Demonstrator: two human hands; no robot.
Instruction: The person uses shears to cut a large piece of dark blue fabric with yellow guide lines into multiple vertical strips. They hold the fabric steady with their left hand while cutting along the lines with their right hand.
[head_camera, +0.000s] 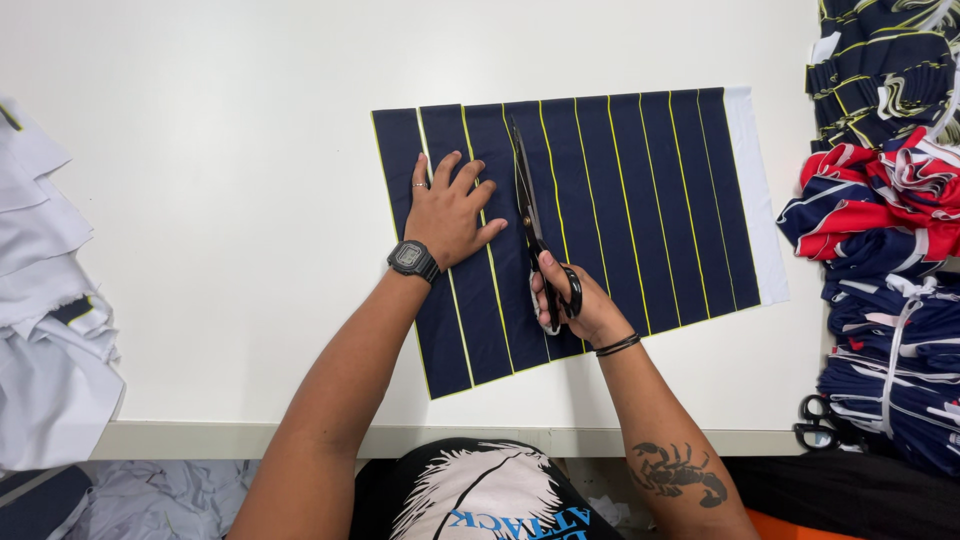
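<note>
Overhead, a white counter (220, 200) carries a navy cloth (640, 200) with thin yellow stripes, lying flat at the centre and tilted slightly, its white edge at 3 o'clock. The left hand (447, 213) presses flat on the cloth near its 9 o'clock end, fingers spread, so its grip is apart and holds nothing; a black watch (412, 259) sits on that wrist. The right hand (578, 300) has its grip clamped through the handles of black scissors (530, 215), whose long blades point toward 12 o'clock along a stripe, lying on or in the cloth. Whether the blades are parted is hard to tell.

By the look of it, cutting along a stripe is under way, with the cut running up from the 6 o'clock edge. Carrying it on would call for a steady line beside the stripe and firm pressure from the flat hand.

White fabric (45, 330) is heaped at 9 o'clock. Stacked navy and red pieces (880, 210) sit at 3 o'clock, with a second pair of scissors (822, 424) beside them.
</note>
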